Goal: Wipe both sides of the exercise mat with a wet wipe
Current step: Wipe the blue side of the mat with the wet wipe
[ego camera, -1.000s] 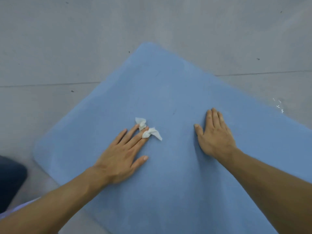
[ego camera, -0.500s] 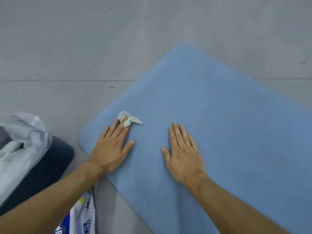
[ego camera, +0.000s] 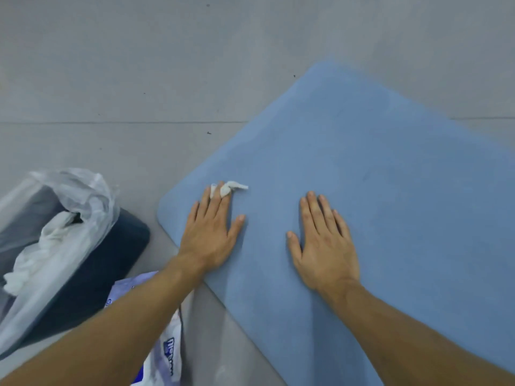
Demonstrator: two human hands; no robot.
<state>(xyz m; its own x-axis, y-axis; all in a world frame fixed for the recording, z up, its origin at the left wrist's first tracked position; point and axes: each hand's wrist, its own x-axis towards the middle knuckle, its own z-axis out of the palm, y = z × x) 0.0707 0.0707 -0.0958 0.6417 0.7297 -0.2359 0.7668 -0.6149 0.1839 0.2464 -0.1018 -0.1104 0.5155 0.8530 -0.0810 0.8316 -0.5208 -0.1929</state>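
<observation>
Blue foam makes up the mat point(ego camera: 362, 190), which lies slantwise on a grey floor point(ego camera: 139, 65), and both hands rest palm down on it. The left hand point(ego camera: 211, 232) is flat, its fingers straight and close together and its thumb spread out toward the other hand. The wet wipe point(ego camera: 230, 188) sits at its longest fingertips. It is a small crumpled white wad threaded between them, showing over two of the tips, with a twisted tail lying on the mat just to the right of the index finger. The hand presses the wipe down with straight fingers rather than curling round it. The mat's rounded corner is just to the left of this hand's little finger, and the wrist crosses the mat's edge, so the forearm lies over bare floor. The right hand point(ego camera: 326, 246) lies to the right of the left one, apart from it and a little nearer the person. It is spread flat, fingers straight and slightly fanned, thumb pointing toward the left hand, with nothing under or in it but the mat. To the left of the left forearm stands a dark bin point(ego camera: 111, 260) lined with a clear plastic bag point(ego camera: 69, 190) that has crumpled white material inside. Beneath that forearm a white and blue packet point(ego camera: 167, 346) lies on the floor, partly hidden by the arm — its print is too blurred to read
</observation>
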